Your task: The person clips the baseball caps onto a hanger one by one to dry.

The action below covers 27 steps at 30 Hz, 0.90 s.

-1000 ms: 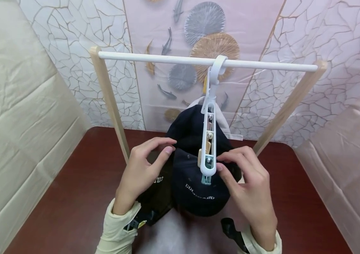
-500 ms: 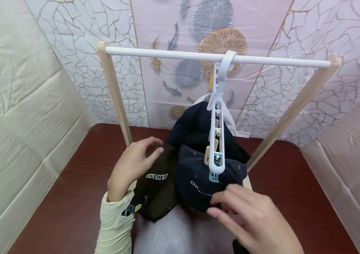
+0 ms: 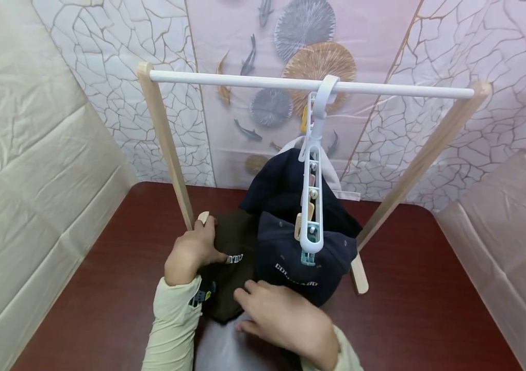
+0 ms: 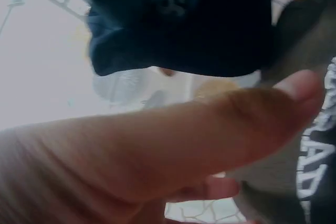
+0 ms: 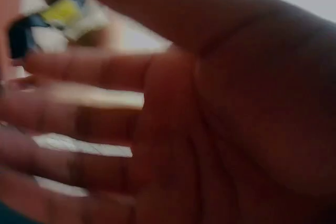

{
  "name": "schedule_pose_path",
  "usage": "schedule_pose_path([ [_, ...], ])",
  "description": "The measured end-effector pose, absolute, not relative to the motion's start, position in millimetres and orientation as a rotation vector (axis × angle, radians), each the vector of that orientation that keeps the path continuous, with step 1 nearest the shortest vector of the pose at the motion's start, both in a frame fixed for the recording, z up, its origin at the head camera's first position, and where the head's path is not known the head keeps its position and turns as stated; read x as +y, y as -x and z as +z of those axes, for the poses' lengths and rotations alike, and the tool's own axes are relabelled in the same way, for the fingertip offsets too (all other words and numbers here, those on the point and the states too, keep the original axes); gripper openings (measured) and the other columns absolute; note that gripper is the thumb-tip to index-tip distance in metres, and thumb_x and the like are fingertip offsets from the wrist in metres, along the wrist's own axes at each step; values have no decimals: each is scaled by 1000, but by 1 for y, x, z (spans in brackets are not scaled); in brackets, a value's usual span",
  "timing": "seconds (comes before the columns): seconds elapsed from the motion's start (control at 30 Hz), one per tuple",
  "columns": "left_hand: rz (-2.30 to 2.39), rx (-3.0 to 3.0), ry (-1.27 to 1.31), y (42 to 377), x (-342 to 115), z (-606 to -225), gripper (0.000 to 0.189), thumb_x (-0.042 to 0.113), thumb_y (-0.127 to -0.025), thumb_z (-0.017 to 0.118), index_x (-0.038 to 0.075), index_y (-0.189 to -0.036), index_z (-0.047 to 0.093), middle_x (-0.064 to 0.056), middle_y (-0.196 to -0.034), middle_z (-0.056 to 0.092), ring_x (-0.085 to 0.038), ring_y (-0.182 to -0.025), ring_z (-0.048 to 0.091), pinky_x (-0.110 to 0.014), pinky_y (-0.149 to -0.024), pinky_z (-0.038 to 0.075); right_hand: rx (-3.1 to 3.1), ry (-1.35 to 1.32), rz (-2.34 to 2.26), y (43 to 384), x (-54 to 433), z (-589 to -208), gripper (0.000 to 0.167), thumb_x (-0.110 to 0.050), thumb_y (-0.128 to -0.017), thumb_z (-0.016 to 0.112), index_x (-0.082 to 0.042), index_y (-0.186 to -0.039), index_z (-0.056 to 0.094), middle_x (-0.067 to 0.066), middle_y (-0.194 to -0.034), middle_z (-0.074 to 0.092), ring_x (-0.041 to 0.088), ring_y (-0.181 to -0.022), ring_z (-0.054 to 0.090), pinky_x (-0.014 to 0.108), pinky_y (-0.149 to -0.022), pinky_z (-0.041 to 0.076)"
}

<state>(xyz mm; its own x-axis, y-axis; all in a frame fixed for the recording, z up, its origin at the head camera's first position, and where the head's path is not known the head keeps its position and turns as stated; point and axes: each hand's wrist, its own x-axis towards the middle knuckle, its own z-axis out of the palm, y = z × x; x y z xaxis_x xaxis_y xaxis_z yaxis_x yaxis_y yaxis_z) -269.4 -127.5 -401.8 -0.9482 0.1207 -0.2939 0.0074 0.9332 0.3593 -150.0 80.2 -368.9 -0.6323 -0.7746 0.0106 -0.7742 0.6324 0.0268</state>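
Note:
In the head view a dark brown cap with white lettering lies low at the left of the hanging caps. My left hand holds its left edge, thumb over the front by the letters; the left wrist view shows the thumb against the brown cloth. My right hand is over the brown cap's lower right, fingers extended and blurred, holding nothing. A navy cap with white letters hangs from the teal clip of a white hanger.
The hanger hooks over a white rod between wooden posts. Another dark navy cap and a pale cap hang behind. A wooden foot stands at the right on the dark red table.
My left hand has come down onto the brown cap and taken its edge. My right hand has left the navy cap and moved left and down across the front.

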Motion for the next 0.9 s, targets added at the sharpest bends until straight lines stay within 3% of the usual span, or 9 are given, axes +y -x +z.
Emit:
schedule_pose_path([
  [0.17,531,2737,-32,272,-120,-409,97,43,-76,96,13,-146,36,-28,-144,41,-39,-85,62,-53,-86,54,-2795,-1175,-244,155,53,-396,36,-45,-86,86,-20,-108,71,-3,-98,67,13,-83,63,27,-64,50],
  [0.33,551,2684,-39,279,-116,-419,91,33,-77,96,7,-141,36,-32,-145,37,-37,-84,59,-48,-83,54,-2787,-1082,-336,161,44,-414,34,-39,-81,90,-21,-104,72,-2,-100,65,15,-86,61,30,-64,49],
  [0.43,572,2658,-68,279,-119,-421,89,28,-80,94,4,-143,35,-35,-144,39,-40,-91,60,-49,-84,53,-2896,-1088,-342,167,39,-418,42,-38,-82,91,-21,-115,73,0,-112,65,18,-100,63,32,-72,53],
  [0.57,573,2631,-151,277,-128,-418,86,27,-85,89,2,-149,36,-36,-145,45,-45,-111,62,-53,-92,53,-3048,-1128,-325,173,32,-422,59,-38,-83,92,-22,-135,68,2,-135,62,22,-125,61,37,-90,56],
  [0.67,570,2612,-239,277,-133,-415,70,24,-89,85,2,-143,46,-28,-136,58,-39,-113,64,-50,-91,54,-3033,-1135,-316,175,32,-427,48,-31,-90,86,-22,-134,68,3,-135,61,24,-124,61,39,-90,57],
  [0.77,580,2603,-309,279,-136,-414,44,18,-92,82,5,-125,56,-16,-113,67,-28,-95,64,-42,-81,52,-2999,-1105,-321,176,31,-433,31,-22,-98,76,-22,-128,68,3,-128,60,23,-114,61,39,-86,57],
  [0.9,626,2612,-398,278,-142,-415,27,8,-94,79,8,-108,56,-7,-90,60,-22,-78,55,-37,-73,45,-3003,-1031,-342,179,25,-440,23,-17,-102,70,-21,-124,65,3,-123,57,23,-110,56,41,-86,56],
])
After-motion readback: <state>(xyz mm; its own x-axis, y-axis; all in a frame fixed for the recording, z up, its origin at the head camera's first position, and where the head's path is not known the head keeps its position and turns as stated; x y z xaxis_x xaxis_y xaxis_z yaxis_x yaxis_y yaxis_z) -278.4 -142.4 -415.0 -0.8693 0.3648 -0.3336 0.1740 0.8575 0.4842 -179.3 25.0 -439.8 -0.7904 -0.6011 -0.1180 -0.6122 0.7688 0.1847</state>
